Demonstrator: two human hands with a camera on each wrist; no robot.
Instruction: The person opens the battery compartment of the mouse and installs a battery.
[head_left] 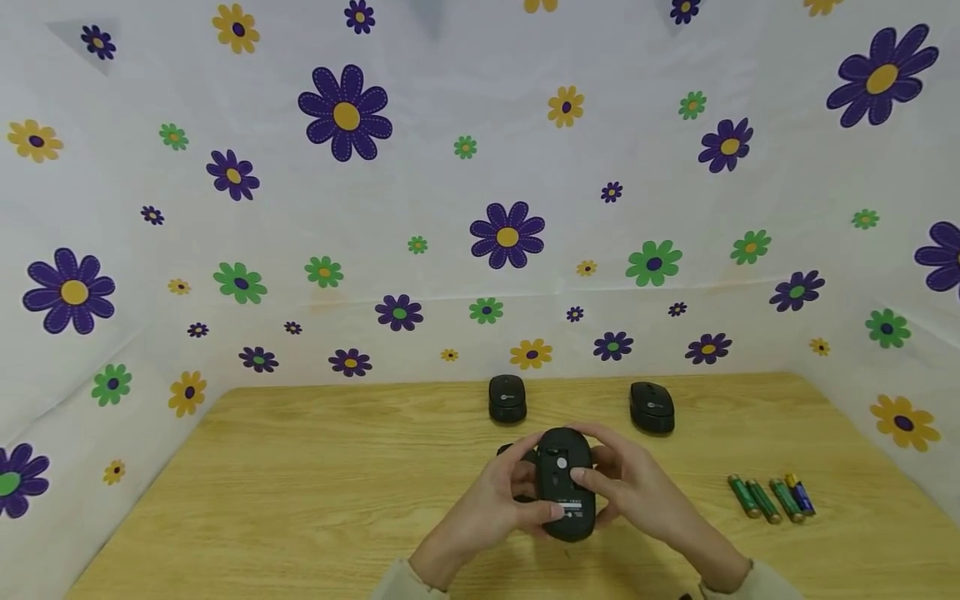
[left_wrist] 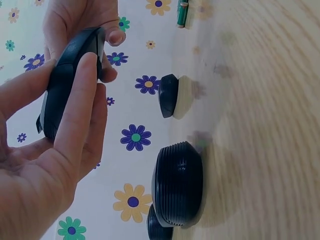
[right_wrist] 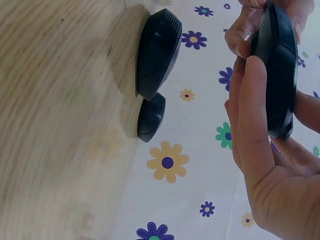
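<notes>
A black computer mouse (head_left: 564, 490) is held up with its underside toward the head camera, showing a white round spot, a label and a recess near the top. My left hand (head_left: 495, 496) grips its left side, thumb across the lower underside. From the other side my right hand (head_left: 641, 483) holds it, thumb on the underside near the middle. A small flap (left_wrist: 38, 124) juts from one end of the mouse in the left wrist view. Behind the left fingers lies another black mouse (left_wrist: 178, 185), mostly hidden in the head view.
Two more black mice stand at the back of the wooden table (head_left: 337, 492), one near the centre (head_left: 507, 398) and one to the right (head_left: 652, 407). Several green batteries (head_left: 763, 502) and a blue-and-yellow battery (head_left: 800, 494) lie at right. A flowered cloth (head_left: 450, 100) encloses the table.
</notes>
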